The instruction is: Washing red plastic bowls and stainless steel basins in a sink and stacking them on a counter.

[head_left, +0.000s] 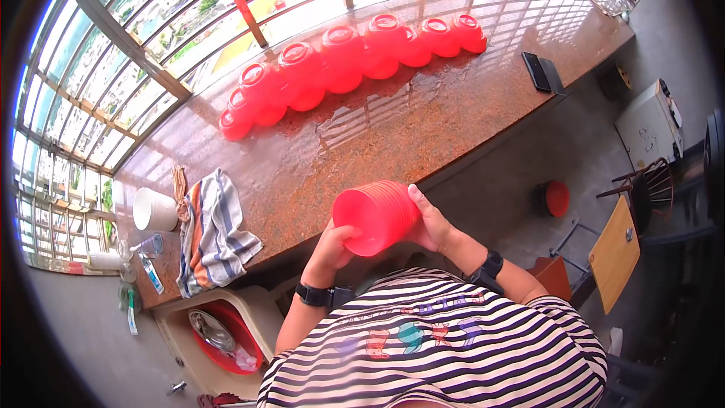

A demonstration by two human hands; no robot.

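Observation:
A stack of nested red bowls (377, 215) lies sideways between my two hands, near the front edge of the stone counter (362, 159). My left hand (331, 248) closes on the open-mouthed end, its thumb inside the rim of the nearest bowl. My right hand (433, 225) grips the other end of the stack, thumb up along the side; some of its fingers are hidden behind the bowls. Farther back, more red bowls (343, 60) stand upside down in a long heaped row along the windows, with wet patches in front of them.
On the left are a striped towel (215, 230), a white cup (155, 210) and a toothpaste tube (151, 273). Below them, a sink (260, 306) holds a red basin (249, 359) with a metal bowl. A phone (538, 72) lies far right; a red-topped stool (556, 199) stands on the floor.

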